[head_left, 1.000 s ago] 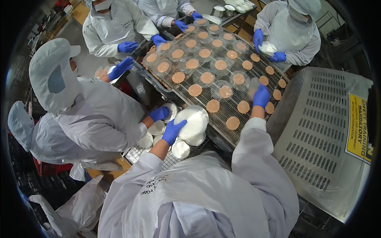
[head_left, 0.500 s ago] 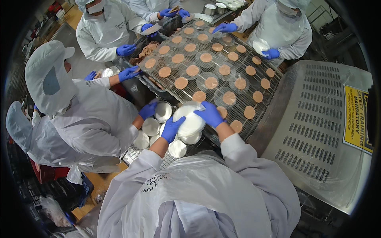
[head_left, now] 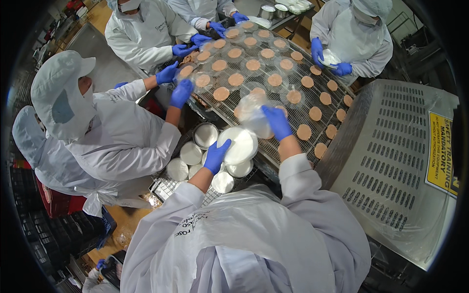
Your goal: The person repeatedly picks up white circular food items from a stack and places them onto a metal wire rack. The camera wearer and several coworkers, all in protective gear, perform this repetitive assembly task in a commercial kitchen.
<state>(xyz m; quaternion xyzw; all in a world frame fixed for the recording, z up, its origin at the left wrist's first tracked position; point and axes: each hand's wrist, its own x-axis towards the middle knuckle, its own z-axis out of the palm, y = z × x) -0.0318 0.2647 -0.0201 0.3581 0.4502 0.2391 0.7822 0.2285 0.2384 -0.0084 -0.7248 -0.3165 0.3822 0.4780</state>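
Note:
My left hand (head_left: pixel 215 157) grips a thick stack of round white film sheets (head_left: pixel 240 145), thumb on top. Between the fingers of my right hand (head_left: pixel 277 122) is one thin, see-through round sheet (head_left: pixel 252 113), smeared by motion. It hangs over the near edge of a wire mesh conveyor (head_left: pixel 299 123), partly covering the round pinkish-brown patties there. Patties (head_left: pixel 221 93) lie in rows across the mesh, and many have clear round sheets on or under them; I cannot tell which. Under the stack stand several round containers (head_left: pixel 190 153) with white contents.
Co-workers in white stand left and across the conveyor; a blue-gloved hand (head_left: pixel 181 93) reaches over its left edge. At the far right a person holds white sheets (head_left: pixel 330 58). A slotted metal cover (head_left: pixel 386 156) with a yellow sign (head_left: pixel 441 154) borders my right.
My right hand has left the stack and moved right, carrying one sheet over the conveyor. The left co-worker's hand moved from the containers to the mesh. Patties on the near right have shifted.

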